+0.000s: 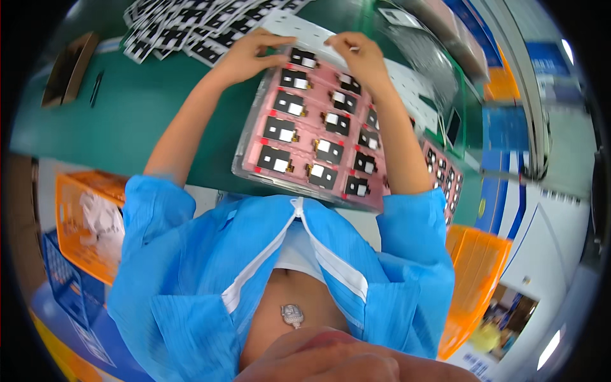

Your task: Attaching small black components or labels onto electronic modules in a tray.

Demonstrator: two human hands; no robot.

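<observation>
A clear plastic tray with a pink lining (305, 137) lies in front of me, carrying rows of small flat black parts (280, 130) with white squares and gold-coloured tabs. At its far left corner is my left hand (251, 57), thumb and fingers apart, beside the first black part (303, 58). My right hand (364, 60) hovers over the tray's far side with curled fingers pinched together; what they hold, if anything, is too small to make out. Just beyond both hands lies a white sheet with small slots (296, 27). My right forearm hides part of the tray's right side.
Black-and-white sheets (191, 28) are spread at the far left of the green table (153, 83). A brown box (71, 69) and a black pen (97, 88) lie left. Clear plastic bags (426, 54) and another pink tray (449, 178) are right. Orange crates (471, 274) flank me.
</observation>
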